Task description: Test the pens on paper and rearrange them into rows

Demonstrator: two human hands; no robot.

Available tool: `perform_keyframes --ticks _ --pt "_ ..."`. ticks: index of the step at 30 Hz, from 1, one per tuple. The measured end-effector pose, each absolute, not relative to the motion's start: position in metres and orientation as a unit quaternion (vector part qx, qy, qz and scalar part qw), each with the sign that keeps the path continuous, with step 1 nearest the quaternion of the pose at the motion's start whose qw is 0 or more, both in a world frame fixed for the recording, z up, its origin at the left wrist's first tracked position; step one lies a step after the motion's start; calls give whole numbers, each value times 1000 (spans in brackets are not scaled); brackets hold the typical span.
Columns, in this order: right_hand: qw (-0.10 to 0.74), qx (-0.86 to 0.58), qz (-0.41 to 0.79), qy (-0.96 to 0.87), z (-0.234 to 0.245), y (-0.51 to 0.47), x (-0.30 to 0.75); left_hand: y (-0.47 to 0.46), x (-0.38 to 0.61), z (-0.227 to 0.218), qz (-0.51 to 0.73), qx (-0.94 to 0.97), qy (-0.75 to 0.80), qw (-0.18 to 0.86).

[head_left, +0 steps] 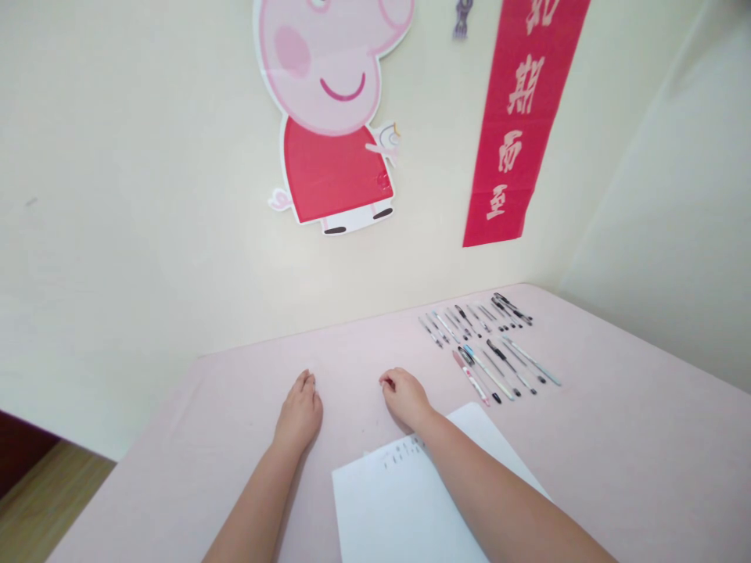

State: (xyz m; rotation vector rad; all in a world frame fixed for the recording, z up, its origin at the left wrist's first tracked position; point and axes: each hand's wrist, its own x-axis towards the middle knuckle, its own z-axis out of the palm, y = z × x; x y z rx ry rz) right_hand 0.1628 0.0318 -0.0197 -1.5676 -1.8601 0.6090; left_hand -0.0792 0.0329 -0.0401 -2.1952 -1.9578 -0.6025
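Observation:
My left hand (298, 414) lies on the pink tabletop with its fingers stretched out and nothing in it. To its right, my right hand (404, 397) is curled closed just above or on the table; whatever its fingers may hold is hidden. The right forearm crosses a white sheet of paper (393, 508), which has small dark marks near its far edge. Beyond the right hand lie two rows of pens and pen parts. The nearer row includes a pink pen (470, 378), a light blue pen (490, 372) and a black pen (510, 362).
The far row of pens and refills (469, 320) lies near the wall. Pink cloth or covering spreads over the table (634, 438). On the wall are a cartoon pig cutout (340, 172) and a red banner (510, 125). A wooden floor (59, 500) shows at lower left.

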Motion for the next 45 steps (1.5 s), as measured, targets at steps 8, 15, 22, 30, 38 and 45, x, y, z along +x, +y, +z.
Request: perform_keyframes --ticks 8,15,22,30,38,45 --pt "318 -591 227 -706 -20 31 163 34 -80 -44 -180 -725 -661 75" --pt "313 -593 224 -707 -20 31 162 32 -77 -41 -185 -738 -646 64" --pt "306 -596 224 -708 -18 31 162 28 -69 -37 -202 -741 -638 52" --pt "306 -596 225 -707 -16 30 161 25 -66 -35 -204 -742 -637 43" --pt "307 -594 222 -710 -18 30 161 15 -48 -32 -216 -759 -615 14" --pt "306 -593 223 -710 -16 30 162 5 -37 -28 -193 -783 -591 -14"
